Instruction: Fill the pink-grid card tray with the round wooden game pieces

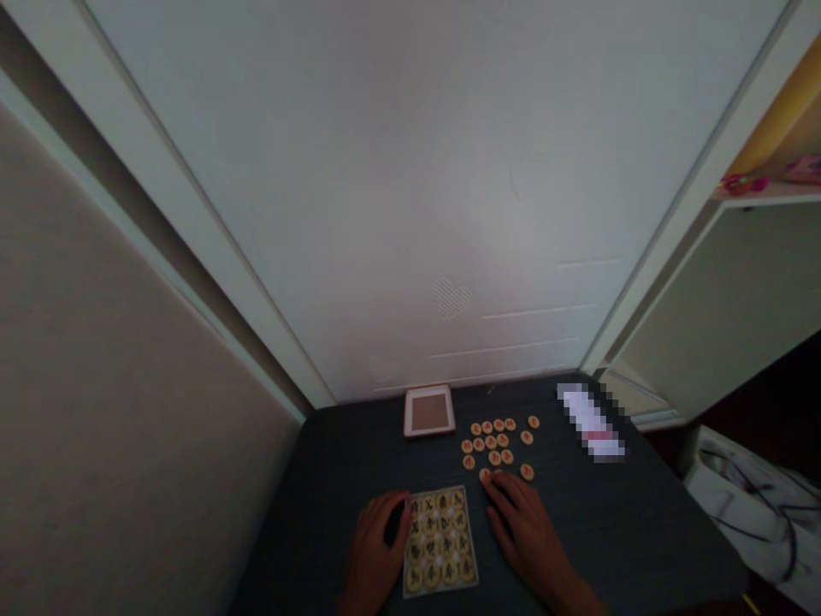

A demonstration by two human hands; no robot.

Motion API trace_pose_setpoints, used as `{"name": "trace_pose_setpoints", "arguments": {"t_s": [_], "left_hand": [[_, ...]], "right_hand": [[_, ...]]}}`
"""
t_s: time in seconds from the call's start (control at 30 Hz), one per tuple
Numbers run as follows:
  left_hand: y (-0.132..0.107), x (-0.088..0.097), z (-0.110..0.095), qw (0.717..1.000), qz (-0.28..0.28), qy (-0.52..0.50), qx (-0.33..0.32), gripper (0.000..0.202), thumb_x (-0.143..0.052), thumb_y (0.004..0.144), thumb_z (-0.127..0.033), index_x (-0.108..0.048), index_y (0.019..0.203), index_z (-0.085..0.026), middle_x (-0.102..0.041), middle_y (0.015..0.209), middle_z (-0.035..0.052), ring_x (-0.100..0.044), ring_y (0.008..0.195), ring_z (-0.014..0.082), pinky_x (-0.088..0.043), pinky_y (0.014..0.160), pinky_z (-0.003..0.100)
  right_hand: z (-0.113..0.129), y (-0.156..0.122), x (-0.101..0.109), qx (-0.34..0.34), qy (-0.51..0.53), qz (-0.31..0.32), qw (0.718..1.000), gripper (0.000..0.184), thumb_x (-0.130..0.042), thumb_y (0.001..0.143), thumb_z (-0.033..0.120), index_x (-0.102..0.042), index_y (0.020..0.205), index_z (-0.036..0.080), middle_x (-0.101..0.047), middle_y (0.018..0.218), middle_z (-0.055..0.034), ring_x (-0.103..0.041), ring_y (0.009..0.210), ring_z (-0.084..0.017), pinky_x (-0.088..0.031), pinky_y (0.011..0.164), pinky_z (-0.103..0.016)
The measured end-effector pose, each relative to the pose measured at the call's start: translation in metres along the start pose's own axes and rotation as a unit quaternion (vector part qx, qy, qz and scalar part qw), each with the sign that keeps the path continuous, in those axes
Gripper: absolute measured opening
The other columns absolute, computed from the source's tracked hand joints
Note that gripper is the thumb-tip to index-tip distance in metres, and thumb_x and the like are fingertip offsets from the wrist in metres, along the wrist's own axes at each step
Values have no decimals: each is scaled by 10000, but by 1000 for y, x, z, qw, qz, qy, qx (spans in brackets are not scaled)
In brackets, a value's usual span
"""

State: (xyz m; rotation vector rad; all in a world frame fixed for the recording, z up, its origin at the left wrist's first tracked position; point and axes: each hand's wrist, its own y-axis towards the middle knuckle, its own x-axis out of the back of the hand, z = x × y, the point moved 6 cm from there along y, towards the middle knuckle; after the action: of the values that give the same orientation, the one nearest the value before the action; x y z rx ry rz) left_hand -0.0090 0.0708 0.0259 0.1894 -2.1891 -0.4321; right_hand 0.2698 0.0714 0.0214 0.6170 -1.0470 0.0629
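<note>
A shallow square tray (472, 547) holds rows of round Chinese chess pieces with black characters. At its left side is my left hand (380, 547), curled, with thumb and index finger meeting at the tray's upper left corner. My right hand (522, 526) lies low over the table, fingers stretched forward and the thumb apart. Its fingertips touch a Chinese chess piece (484, 476) with a red mark, partly covered by them. Beyond lie several more red-marked pieces (491, 442) in loose rows. A single piece (527, 471) sits just to the right of my fingertips.
A square box or lid (408, 414) with a pale rim and brown inside lies at the table's back. A blurred-out white item (587, 419) is at the back right. White panels (385, 214) border the dark table (308, 513). Cables (763, 505) hang beside it at right.
</note>
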Motion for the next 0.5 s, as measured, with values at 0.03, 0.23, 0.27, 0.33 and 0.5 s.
{"name": "trace_pose_setpoints", "arguments": {"t_s": [0.03, 0.23, 0.27, 0.33, 0.5], "left_hand": [[0, 0, -1, 1000, 3, 1, -2, 268, -553, 953, -430, -714, 1094, -269, -761, 1072, 65, -711, 1006, 258, -576, 907, 437], [3, -3, -4, 1000, 17, 5, -9, 269, -527, 967, -415, -710, 1089, -259, -759, 1054, 70, -707, 992, 257, -567, 895, 438], [3, -3, -4, 1000, 16, 5, -9, 272, -524, 967, -414, -710, 1086, -257, -759, 1049, 71, -709, 986, 258, -569, 884, 436], [3, -4, -7, 1000, 12, 4, -10, 267, -525, 964, -408, -712, 1078, -255, -759, 1044, 71, -710, 982, 261, -568, 877, 437], [3, -4, -12, 1000, -1, -8, -2, 249, -549, 951, -410, -719, 1058, -262, -761, 1037, 61, -713, 980, 259, -563, 888, 430]], "right_hand": [[0, 0, 0, -1, 0, -1, 1000, 496, -512, 965, 205, -488, 1455, 281, -640, 1339, -93, -607, 1229, -282, -531, 1013, -484], [2, 1, 6, 0, 4, -11, 1000, 433, -503, 976, 220, -547, 1402, 287, -667, 1302, -80, -627, 1197, -265, -524, 1010, -469], [-1, 5, 10, 2, 3, -13, 1000, 415, -500, 980, 223, -560, 1386, 288, -669, 1296, -79, -628, 1192, -264, -524, 1005, -470], [-12, 18, 22, -1, -1, -21, 1000, 358, -497, 988, 237, -605, 1326, 284, -674, 1277, -83, -629, 1179, -267, -523, 993, -476], [-62, 74, 58, -73, -5, -34, 997, 223, -574, 983, 334, -676, 1165, 253, -661, 1241, -93, -642, 1102, -249, -542, 945, -423]]}}
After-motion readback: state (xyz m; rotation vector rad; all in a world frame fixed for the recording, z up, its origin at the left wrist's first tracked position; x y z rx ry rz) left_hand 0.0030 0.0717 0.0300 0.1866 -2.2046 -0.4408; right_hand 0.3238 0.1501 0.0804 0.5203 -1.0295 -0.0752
